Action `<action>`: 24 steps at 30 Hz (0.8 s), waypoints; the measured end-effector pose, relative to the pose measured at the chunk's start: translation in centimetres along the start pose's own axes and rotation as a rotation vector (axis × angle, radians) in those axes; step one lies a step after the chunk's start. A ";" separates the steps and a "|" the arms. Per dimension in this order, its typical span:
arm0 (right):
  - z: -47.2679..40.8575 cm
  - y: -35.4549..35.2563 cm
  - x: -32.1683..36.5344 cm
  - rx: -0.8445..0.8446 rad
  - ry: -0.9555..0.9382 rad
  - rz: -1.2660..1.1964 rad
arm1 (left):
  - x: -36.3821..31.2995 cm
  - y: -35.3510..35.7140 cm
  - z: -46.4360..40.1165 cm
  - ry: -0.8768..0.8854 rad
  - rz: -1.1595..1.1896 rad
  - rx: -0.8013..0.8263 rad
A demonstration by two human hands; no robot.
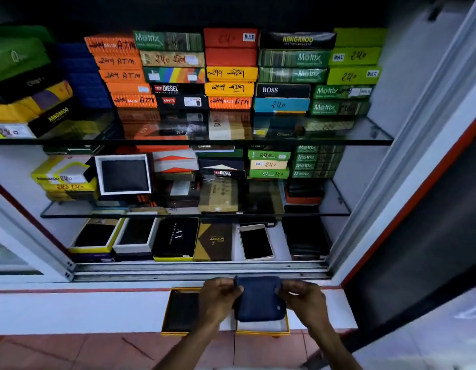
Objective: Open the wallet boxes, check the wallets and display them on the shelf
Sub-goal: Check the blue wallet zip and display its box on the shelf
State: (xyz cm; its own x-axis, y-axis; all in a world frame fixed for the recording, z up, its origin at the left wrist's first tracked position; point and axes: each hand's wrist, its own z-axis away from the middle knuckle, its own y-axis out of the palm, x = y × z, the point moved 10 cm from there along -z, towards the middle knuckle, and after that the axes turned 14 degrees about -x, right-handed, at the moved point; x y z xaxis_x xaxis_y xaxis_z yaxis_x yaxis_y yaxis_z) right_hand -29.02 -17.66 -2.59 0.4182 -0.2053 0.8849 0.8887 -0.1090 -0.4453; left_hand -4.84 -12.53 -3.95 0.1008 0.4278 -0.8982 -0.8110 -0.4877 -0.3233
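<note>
both hands hold a dark blue wallet [259,299] between them, the left hand [218,300] pinching its left edge, the right hand [303,303] its right edge. it hangs just above the open box [263,329] on the white worktop [98,311]; the lid [179,311] lies left of the left hand. to check it well, i would keep both grips on the edges, unfold it slowly, then set it on the bottom shelf [281,244] beyond the hands.
</note>
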 end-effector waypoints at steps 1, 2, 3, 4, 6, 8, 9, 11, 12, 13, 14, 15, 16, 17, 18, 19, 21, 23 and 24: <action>0.2 0.2 -0.9 -0.002 0.005 0.063 | 1.0 0.7 -0.1 0.004 -0.051 0.022; 0.4 0.4 -1.6 0.001 0.010 0.119 | 1.6 1.3 0.0 0.021 -0.112 0.044; 0.4 0.6 -2.2 -0.004 0.010 0.161 | 2.1 1.9 0.0 0.042 -0.169 0.071; 0.4 0.6 -2.7 -0.026 0.016 0.190 | 2.6 2.5 0.2 0.046 -0.201 0.097; 0.4 0.4 -4.1 -0.101 0.064 0.222 | 3.3 2.7 0.6 0.020 -0.226 0.090; 0.4 0.9 -5.3 -0.082 0.099 0.255 | 3.8 2.8 0.8 -0.034 -0.285 0.068; 0.5 1.3 -5.5 -0.048 0.108 0.266 | 4.0 2.9 0.9 -0.066 -0.319 0.081; 0.7 1.5 -5.3 -0.007 0.130 0.243 | 4.2 3.1 1.0 -0.108 -0.360 0.101; 0.7 1.4 -5.1 -0.001 0.136 0.221 | 4.0 3.1 1.0 -0.105 -0.356 0.100; 0.8 1.2 -4.5 -0.007 0.131 0.199 | 3.5 2.8 1.1 -0.094 -0.341 0.093; 0.8 0.8 -3.8 -0.018 0.120 0.175 | 2.7 2.4 1.2 -0.070 -0.316 0.074; 0.8 0.3 -3.0 -0.038 0.108 0.151 | 1.6 1.9 1.4 -0.039 -0.285 0.036; 0.8 -0.4 -1.9 -0.066 0.104 0.117 | 0.3 1.1 1.6 -0.001 -0.241 -0.017; 0.9 -1.2 -0.8 -0.090 0.109 0.080 | -1.3 0.1 1.9 0.040 -0.183 -0.080; 0.8 -2.0 0.5 -0.117 0.103 0.038 | -3.2 -1.0 2.4 0.074 -0.128 -0.136; 0.8 -2.7 2.1 -0.139 0.080 -0.006 | -5.1 -2.1 3.0 0.110 -0.085 -0.189; 0.8 -3.9 5.9 -0.170 0.010 -0.101 | -9.1 -3.8 3.8 0.201 -0.017 -0.264; 0.5 -4.7 10.0 -0.173 -0.061 -0.225 | -12.7 -5.1 4.3 0.274 0.076 -0.301; 0.2 -5.0 11.9 -0.179 -0.093 -0.277 | -14.3 -5.6 4.2 0.300 0.129 -0.313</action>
State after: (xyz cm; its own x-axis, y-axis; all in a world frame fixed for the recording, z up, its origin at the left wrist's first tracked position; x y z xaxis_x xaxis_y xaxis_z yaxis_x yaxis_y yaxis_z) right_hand -28.46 -19.39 10.18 0.1879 -0.0552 0.9806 0.9272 -0.3193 -0.1956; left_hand -4.21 -12.69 11.92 0.2105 0.1315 -0.9687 -0.6194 -0.7487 -0.2363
